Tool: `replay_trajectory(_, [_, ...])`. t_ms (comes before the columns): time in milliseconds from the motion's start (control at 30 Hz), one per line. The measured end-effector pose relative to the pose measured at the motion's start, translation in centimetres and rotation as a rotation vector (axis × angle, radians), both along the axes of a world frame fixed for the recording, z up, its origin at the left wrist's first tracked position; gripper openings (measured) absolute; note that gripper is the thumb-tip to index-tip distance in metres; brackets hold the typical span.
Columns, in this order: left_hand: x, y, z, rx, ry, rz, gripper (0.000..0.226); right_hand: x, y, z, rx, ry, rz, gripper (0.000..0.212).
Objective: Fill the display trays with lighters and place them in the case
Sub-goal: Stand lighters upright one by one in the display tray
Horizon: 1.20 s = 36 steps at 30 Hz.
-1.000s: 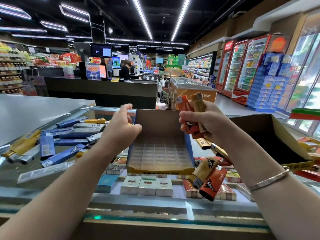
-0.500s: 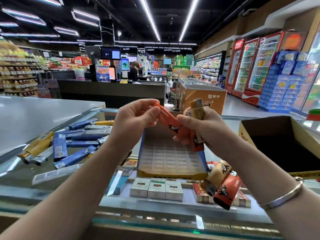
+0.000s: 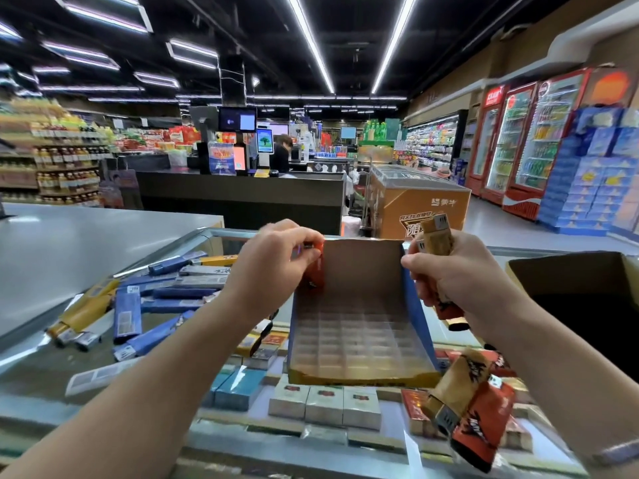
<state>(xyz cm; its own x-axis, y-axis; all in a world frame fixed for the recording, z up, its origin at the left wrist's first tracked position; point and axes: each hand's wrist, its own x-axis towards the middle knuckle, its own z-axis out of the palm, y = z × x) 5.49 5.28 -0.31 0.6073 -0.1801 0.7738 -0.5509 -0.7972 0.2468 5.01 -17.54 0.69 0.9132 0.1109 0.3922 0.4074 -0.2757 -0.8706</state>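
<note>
An empty display tray (image 3: 359, 337) with a grid of slots and blue side walls stands on the glass case top (image 3: 41, 371). My left hand (image 3: 273, 267) pinches a red lighter (image 3: 315, 271) upright at the tray's back left corner. At the tray's right wall my right hand (image 3: 460, 274) grips a bunch of lighters (image 3: 437, 236), tan ones sticking out above the fist and red ones below. Two more lighters, tan and red (image 3: 466, 406), lie on the glass near my right forearm.
Several blue, tan and white lighters (image 3: 138, 305) are scattered on the glass to the left. Cigarette packs (image 3: 325, 402) show through the glass below. A dark open carton (image 3: 581, 305) stands on the right. A grey counter (image 3: 86, 243) lies left; a shop with a person is behind.
My left hand took a red lighter from the bunch in my right hand and carried it down to the tray's back left corner. My right hand moved slightly right.
</note>
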Motion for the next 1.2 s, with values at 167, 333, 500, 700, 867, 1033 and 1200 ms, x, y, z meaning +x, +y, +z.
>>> replay_trajectory(167, [0.2, 0.7, -0.2, -0.187, 0.090, -0.041, 0.018, 0.6, 0.5, -1.1, -0.224, -0.099, -0.128, 0.009])
replay_trajectory(333, [0.2, 0.6, -0.4, -0.185, 0.080, -0.029, 0.022, 1.0, 0.4, -1.4, -0.299, -0.085, -0.159, 0.011])
replay_trajectory(500, [-0.3, 0.4, -0.3, -0.087, 0.069, -0.024, 0.024, 0.6, 0.7, -1.3, -0.350, -0.140, -0.169, 0.011])
replay_trajectory(700, [-0.6, 0.2, -0.2, -0.058, 0.088, 0.000, 0.022, 0.4, 0.7, -1.2, -0.370, -0.152, -0.188, 0.008])
replay_trajectory(867, [-0.7, 0.1, -0.2, 0.002, 0.068, 0.045, 0.021, 0.2, 0.8, -1.2, -0.394, -0.159, -0.193, 0.008])
replay_trajectory(1033, [-0.4, -0.2, -0.2, -0.018, 0.087, 0.096, 0.022, 0.1, 0.7, -1.1, -0.396, -0.150, -0.196, 0.008])
replay_trajectory(1200, [-0.6, -0.6, -0.4, -0.035, 0.070, 0.084, 0.026, 0.0, 0.8, -0.9, -0.391, -0.134, -0.184, 0.014])
